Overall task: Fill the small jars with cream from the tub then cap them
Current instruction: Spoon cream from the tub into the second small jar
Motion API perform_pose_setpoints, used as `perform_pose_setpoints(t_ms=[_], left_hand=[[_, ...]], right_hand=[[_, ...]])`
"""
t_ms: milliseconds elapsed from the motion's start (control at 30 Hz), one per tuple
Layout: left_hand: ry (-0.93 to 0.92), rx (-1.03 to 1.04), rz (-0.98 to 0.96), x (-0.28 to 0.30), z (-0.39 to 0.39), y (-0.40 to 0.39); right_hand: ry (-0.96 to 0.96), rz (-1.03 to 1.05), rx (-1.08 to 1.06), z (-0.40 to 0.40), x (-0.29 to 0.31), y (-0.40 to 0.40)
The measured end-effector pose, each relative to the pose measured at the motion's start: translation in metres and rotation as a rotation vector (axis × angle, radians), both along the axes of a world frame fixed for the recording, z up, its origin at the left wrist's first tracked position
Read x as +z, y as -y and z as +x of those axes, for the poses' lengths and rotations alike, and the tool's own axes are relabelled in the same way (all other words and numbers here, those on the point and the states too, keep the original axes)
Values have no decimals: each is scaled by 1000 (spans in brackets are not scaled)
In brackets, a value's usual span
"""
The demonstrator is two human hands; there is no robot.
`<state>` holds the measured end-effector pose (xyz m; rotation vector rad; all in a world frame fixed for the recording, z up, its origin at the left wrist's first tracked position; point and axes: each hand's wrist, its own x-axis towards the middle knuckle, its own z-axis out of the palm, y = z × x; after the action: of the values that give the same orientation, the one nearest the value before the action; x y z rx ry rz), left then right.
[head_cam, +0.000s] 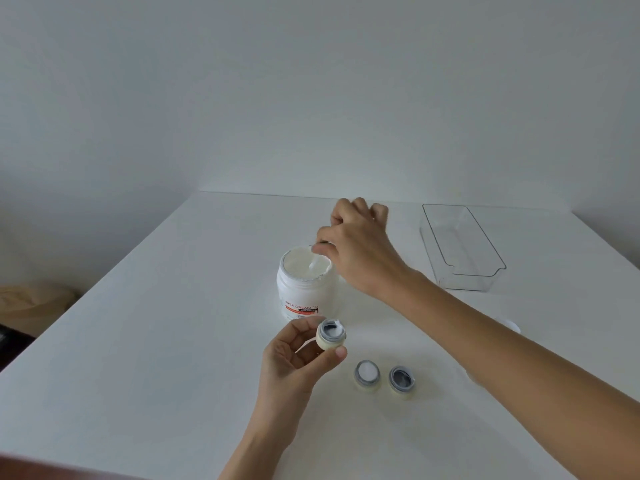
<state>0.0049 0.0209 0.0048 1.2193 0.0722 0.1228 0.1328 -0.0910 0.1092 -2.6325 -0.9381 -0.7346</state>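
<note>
A white cream tub (300, 292) with an orange label stands open mid-table. My right hand (360, 244) hovers over its rim, fingers closed on a small clear spatula (316, 261) whose tip dips into the cream. My left hand (298, 362) holds a small pale-yellow jar (331, 335) tilted up just in front of the tub; it has some cream inside. On the table to the right stand two more small jars: one filled with cream (367, 374), one dark and empty-looking (401, 378).
A clear plastic tray (462, 249) lies at the back right of the white table (156, 341). A white round lid-like shape (509, 325) peeks out behind my right forearm. The table's left edge drops off to a dark floor.
</note>
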Motion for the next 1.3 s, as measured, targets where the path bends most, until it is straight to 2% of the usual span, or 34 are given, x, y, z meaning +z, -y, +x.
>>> perform_pose_setpoints(t_ms=[100, 200, 367, 700, 967, 1067, 1300], left_hand=[[5, 24, -5, 1, 1, -1], [9, 38, 4, 1, 1, -2], [18, 38, 8, 1, 0, -1], [28, 20, 33, 3, -2, 0], [28, 55, -28, 4, -2, -2], [26, 64, -56, 3, -1, -2], [54, 15, -62, 3, -1, -3]], right_hand=[[5, -213, 41, 9, -1, -12], [-113, -256, 36, 12, -1, -19], [-415, -82, -34, 15, 4, -16], [-667, 373, -243, 24, 0, 15], [-909, 698, -180, 17, 0, 32], [-943, 715, -130, 2, 3, 42], [-832, 525, -190, -36, -14, 50]])
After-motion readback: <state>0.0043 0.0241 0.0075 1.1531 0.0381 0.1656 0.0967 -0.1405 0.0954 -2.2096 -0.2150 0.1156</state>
